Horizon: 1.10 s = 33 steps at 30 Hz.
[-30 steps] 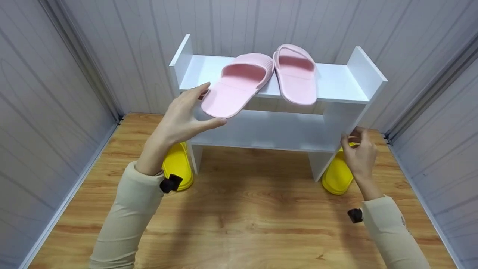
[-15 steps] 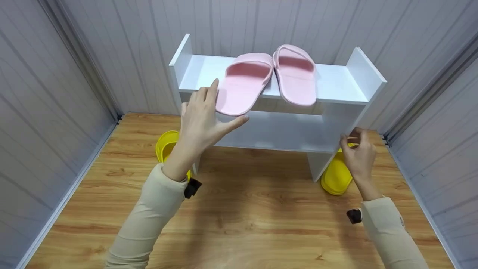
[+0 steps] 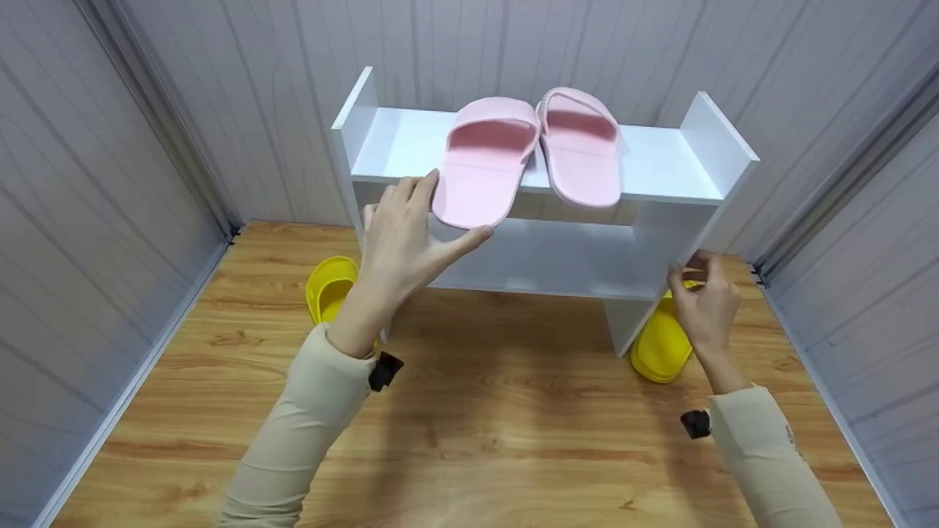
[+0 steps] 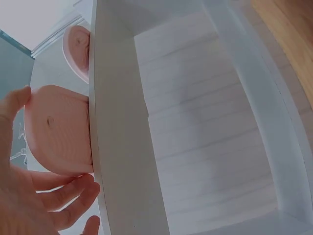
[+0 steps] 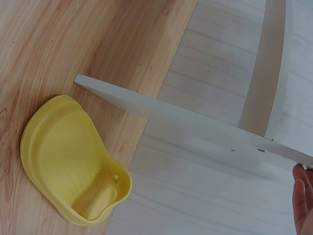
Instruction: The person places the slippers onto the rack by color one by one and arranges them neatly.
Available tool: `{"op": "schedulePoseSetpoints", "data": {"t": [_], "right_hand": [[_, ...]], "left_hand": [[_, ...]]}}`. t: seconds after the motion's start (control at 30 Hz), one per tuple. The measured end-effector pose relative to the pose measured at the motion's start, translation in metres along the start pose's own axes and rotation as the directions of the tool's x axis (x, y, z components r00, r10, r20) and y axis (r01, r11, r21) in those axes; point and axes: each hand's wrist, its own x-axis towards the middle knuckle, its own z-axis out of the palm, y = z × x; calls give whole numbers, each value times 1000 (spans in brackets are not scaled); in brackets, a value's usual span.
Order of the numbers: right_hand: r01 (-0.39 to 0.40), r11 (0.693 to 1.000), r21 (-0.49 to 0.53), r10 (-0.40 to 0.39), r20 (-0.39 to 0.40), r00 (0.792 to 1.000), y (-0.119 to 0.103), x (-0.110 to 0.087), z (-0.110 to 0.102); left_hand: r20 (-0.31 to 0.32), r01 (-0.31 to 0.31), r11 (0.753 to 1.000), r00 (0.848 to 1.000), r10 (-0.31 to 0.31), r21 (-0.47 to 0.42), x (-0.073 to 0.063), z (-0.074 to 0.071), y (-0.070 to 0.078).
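On the top board of a white shoe rack (image 3: 543, 249) sit two pink slippers. My left hand (image 3: 407, 238) holds the left pink slipper (image 3: 477, 183) by its heel, thumb on one side and fingers on the other. That heel overhangs the board's front edge, as the left wrist view shows. Beside it the right pink slipper (image 3: 585, 158) has its toe turned slightly left. My right hand (image 3: 708, 304) has curled fingers at the front edge of the rack's right side panel (image 5: 171, 110); its fingertips (image 5: 299, 171) are right at that panel in the right wrist view.
A yellow shoe (image 3: 334, 286) stands on the floor left of the rack, partly hidden by my left arm. Another yellow shoe (image 5: 68, 152) lies outside the right panel. Panelled walls (image 3: 455, 51) enclose the wooden floor (image 3: 469, 440) behind and at both sides.
My left hand has moved right with the left pink slipper, turning its heel rightward so it points more straight ahead. More of the left yellow shoe shows. My right hand has stayed in place.
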Motion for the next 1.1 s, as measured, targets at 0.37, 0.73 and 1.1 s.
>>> {"op": "schedulePoseSetpoints", "data": {"t": [0.37,0.73,1.1], "right_hand": [[2,1000,-2,-2,-1,1000,1,0,1],[0,1000,2,0,-5,1000,1,1,2],[-1,1000,-4,1,-3,1000,1,1,2]], "left_hand": [[-165,28,1000,986,-27,2,12,17,9],[-182,79,996,981,-71,38,22,29,13],[-198,99,995,976,-94,18,24,34,12]]}}
